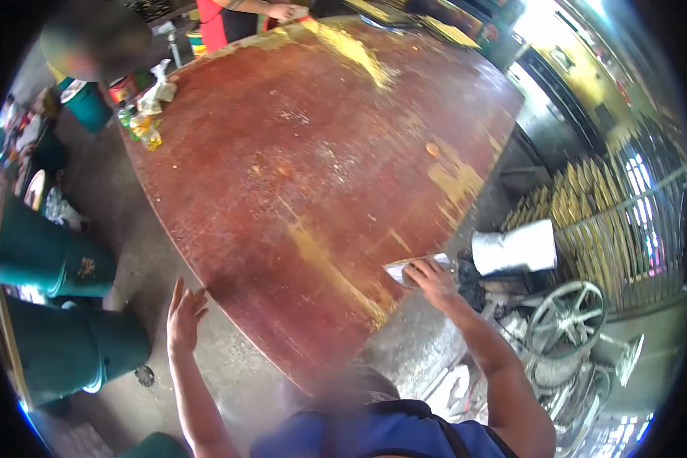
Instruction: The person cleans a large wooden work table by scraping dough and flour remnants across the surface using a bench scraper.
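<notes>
My right hand [429, 278] grips a flat, pale scraper [395, 270] with a straight edge at the right edge of the large reddish-brown table [244, 191]. Beneath the hand, the scraper's middle is hidden. My left hand [185, 317] is off the table's left edge, fingers apart and holding nothing. A yellowish smear [328, 267] runs along the tabletop toward the near right edge. Farther up lie whitish crumbs [336, 168] and a small orange-brown piece [433, 149].
At the far side, another person's hand [284, 11] is beside a long yellow heap [351, 49]. Bottles [145, 131] and a plastic bag [159, 93] stand at the table's left corner. Green bins [76, 343] line the left; a machine with a spoked wheel [566, 319] stands right.
</notes>
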### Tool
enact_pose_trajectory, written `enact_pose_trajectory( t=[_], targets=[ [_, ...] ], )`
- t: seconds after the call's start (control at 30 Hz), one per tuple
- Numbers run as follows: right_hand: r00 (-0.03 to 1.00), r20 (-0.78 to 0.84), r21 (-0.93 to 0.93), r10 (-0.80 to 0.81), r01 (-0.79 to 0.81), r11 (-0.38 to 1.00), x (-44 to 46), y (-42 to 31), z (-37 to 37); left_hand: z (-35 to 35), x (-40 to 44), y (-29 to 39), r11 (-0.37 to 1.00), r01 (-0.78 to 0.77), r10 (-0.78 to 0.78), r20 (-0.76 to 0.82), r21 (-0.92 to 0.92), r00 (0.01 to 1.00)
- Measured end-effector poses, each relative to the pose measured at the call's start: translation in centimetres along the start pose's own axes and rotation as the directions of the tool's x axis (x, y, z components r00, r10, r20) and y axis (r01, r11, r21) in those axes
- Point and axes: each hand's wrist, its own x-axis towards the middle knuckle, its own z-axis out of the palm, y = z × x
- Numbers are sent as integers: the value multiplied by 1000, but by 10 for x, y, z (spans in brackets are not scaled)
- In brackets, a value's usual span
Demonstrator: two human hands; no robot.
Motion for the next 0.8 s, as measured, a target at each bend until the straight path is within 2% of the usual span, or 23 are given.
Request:
enact_pose_trajectory(
  t=[0.03, 0.1, 0.17, 0.23, 0.27, 0.3, 0.33, 0.37, 0.4, 0.43, 0.47, 0.5, 0.53, 0.57, 0.6, 0.63, 0.67, 0.7, 0.73, 0.77, 0.8],
  targets=[
    [1000, 10, 3, -7, 7, 1000, 11, 9, -4, -5, -15, -4, 989, -58, 56, -23, -134, 998],
    [999, -7, 8, -44, 44, 999, 38, 16, 1, -16, -42, -20, 996, -83, 72, -212, -45, 975],
    [940, -35, -64, -340, 338, 939, 57, 6, 18, -14, -70, -53, 999, -31, 35, -318, 20, 947],
    [884, -68, 82, -463, 467, 880, 95, -13, -4, -12, -90, -114, 998, 49, -59, -392, -35, 918],
    [850, -158, -48, -503, 502, 864, 121, -1, -9, -5, -100, -148, 991, 104, -129, -441, -80, 888],
    [951, -70, 140, -300, 307, 941, 161, 26, -22, 5, -116, -187, 978, 166, -208, -486, -129, 849],
    [998, 28, 313, -64, 52, 948, 202, 49, -41, -1, -135, -248, 955, 196, -281, -464, -224, 840],
    [980, 119, 426, 161, -197, 883, 244, 72, -61, -1, -156, -300, 924, 205, -337, -434, -323, 835],
    [888, 192, 579, 418, -446, 683, 290, 111, -38, 23, -183, -328, 913, 252, -384, -464, -322, 798],
    [900, 110, 521, 423, -414, 747, 318, 136, -33, 41, -224, -356, 898, 305, -432, -500, -319, 750],
    [922, 228, 659, 313, -383, 647, 307, 115, -71, 38, -257, -430, 917, 345, -395, -571, -201, 719],
    [964, 178, 636, 197, -265, 724, 302, 100, -79, 105, -287, -398, 783, 376, -622, -597, -495, 507],
    [996, 88, 593, 28, -75, 802, 294, 77, -69, 134, -287, -415, 756, 421, -654, -599, -502, 461],
    [980, -22, 532, -199, 180, 827, 275, 52, -52, 153, -287, -423, 741, 454, -671, -589, -495, 451],
    [892, -151, 434, -427, 448, 782, 248, 29, -32, 169, -281, -431, 728, 473, -683, -581, -496, 443],
    [750, -267, 231, -605, 659, 716, 226, 11, -17, 182, -273, -436, 722, 482, -689, -574, -497, 442],
    [559, -365, -14, -744, 796, 605, 204, -7, -2, 191, -264, -439, 721, 483, -691, -571, -497, 444],
    [452, -327, -182, -830, 831, 525, 197, -15, 2, 196, -255, -442, 725, 480, -687, -566, -494, 455],
    [439, -337, -190, -833, 835, 516, 220, -5, -13, 199, -246, -445, 729, 478, -683, -562, -490, 467],
    [771, -179, -84, -612, 607, 790, 256, 24, -33, 199, -238, -448, 737, 472, -675, -563, -483, 478],
    [937, -269, 65, -223, 249, 966, 292, 65, -4, 199, -231, -450, 746, 467, -665, -565, -474, 489]
  ],
)
